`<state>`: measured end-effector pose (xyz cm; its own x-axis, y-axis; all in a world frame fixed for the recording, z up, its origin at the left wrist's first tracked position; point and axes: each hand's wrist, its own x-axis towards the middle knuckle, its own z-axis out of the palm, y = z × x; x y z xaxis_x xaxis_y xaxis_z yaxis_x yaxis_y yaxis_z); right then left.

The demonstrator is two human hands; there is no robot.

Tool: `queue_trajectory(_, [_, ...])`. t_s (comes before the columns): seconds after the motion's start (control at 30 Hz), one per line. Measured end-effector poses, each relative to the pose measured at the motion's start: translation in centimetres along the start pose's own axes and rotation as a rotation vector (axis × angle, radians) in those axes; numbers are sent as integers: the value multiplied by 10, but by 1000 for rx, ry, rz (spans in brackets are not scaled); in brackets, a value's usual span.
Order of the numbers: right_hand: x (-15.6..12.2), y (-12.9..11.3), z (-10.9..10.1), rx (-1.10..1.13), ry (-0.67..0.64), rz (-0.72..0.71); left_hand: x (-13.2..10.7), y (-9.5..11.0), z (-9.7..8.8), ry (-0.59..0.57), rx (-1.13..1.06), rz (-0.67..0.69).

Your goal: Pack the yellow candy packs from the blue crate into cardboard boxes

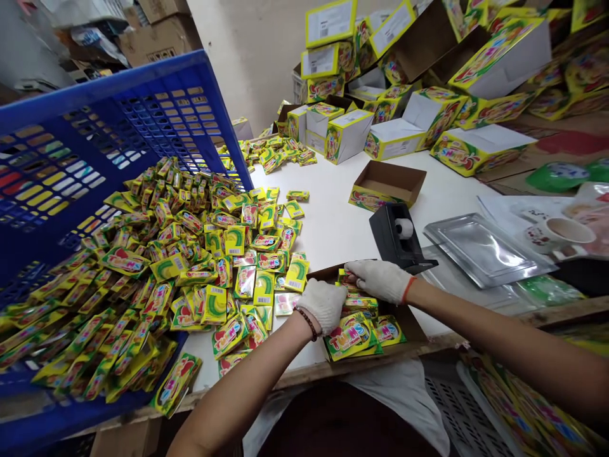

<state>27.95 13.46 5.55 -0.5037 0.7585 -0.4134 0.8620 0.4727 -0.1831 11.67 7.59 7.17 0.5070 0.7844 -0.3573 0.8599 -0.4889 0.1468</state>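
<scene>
White knit gloves cover both my hands. My left hand (324,304) is closed at the left side of an open carton (413,325), its fingertips turned in over the packs; what they grip is hidden. My right hand (380,279) reaches in from the right, fingers bent down on small yellow-green packs (359,304) in the carton. A larger printed piece (349,336) lies on the carton's near side. To the left, a heap of loose small packs (238,241) spreads across the white table (326,190) and spills from a tipped blue plastic crate (209,95).
A black tape dispenser (390,235) stands just beyond my right hand, with an open empty carton (390,181) behind it. Printed cartons (349,134) are piled along the back. To the right lie a clear plastic tray (480,247) and a cup (561,235).
</scene>
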Motion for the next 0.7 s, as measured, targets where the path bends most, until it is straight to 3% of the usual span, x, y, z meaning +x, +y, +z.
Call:
queue_trajectory(0.13, [-3,-7,2,-37,13,33,-4,-6,14,41,3,51])
queue_trajectory(0.37, [5,5,-17,47,-111,-31,-11,-13,18,162,-32,149])
queue_trajectory(0.53, [2,-2,1,46,-73,-21,-5,-13,19,141,-56,95])
queue_trajectory(0.7, [7,-1,10,94,-154,-51,2,-4,16,116,-53,81])
